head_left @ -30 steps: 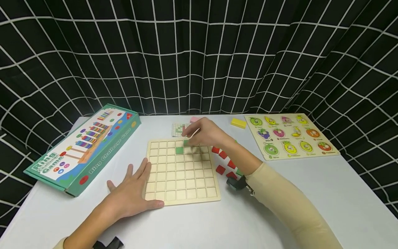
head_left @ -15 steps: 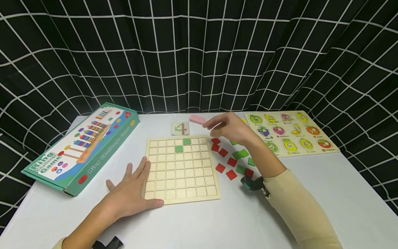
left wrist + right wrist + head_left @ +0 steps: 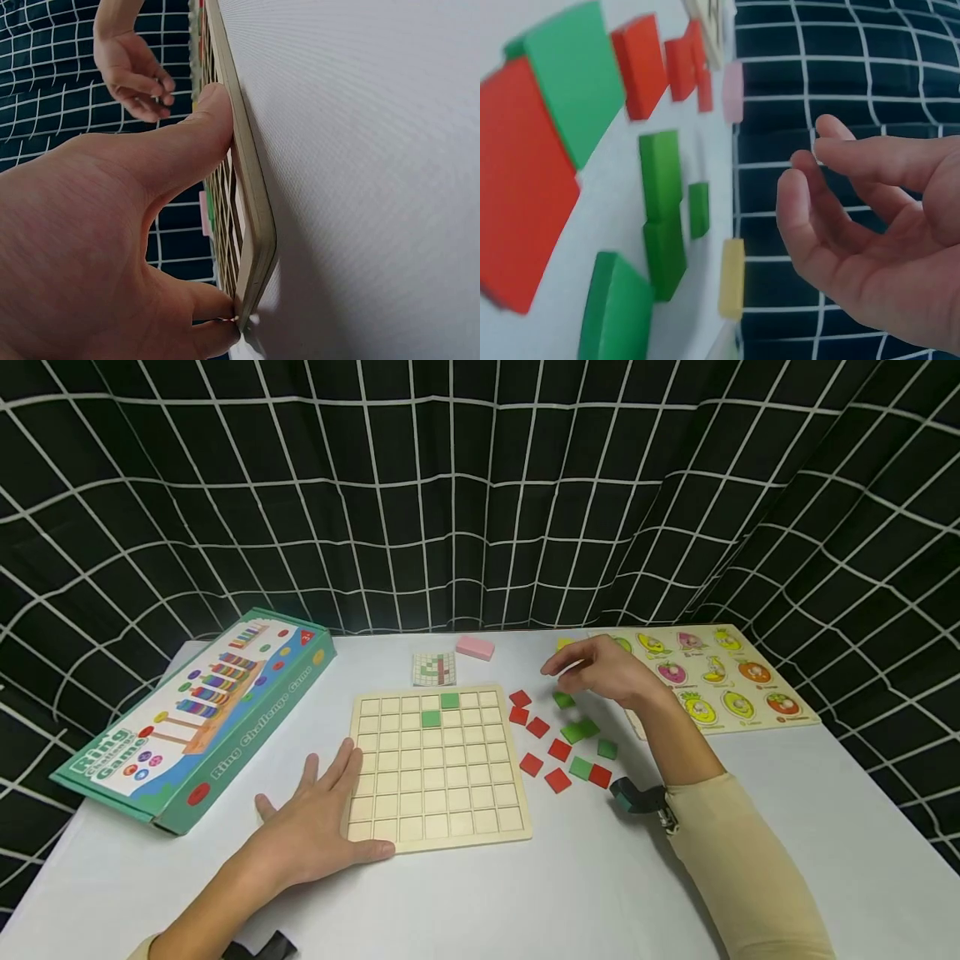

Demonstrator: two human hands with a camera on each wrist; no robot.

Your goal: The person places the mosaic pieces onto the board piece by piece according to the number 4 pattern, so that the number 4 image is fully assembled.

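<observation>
A pale wooden grid board (image 3: 435,777) lies flat on the table, with two green tiles, one (image 3: 450,700) in the top row and one (image 3: 431,718) just below and left. My left hand (image 3: 311,818) rests on its left side, fingers straight along the edge and thumb (image 3: 210,112) on the near rim. Over the far end of the loose tiles hovers my right hand (image 3: 603,672); in the right wrist view its fingers are loosely bent with nothing between them. Red tiles (image 3: 531,765) and green tiles (image 3: 607,749) are scattered right of the board.
Behind the board lie a small pattern card (image 3: 433,669) and a pink block (image 3: 475,647). A yellow block (image 3: 732,277) is partly hidden by my right hand in the head view. A fruit puzzle board (image 3: 738,672) lies at right, a Ring Challenge Game box (image 3: 202,718) at left.
My right hand has moved right, from above the board's far edge to over the loose tiles, uncovering the upper green tile and pink block. The left hand has stayed put.
</observation>
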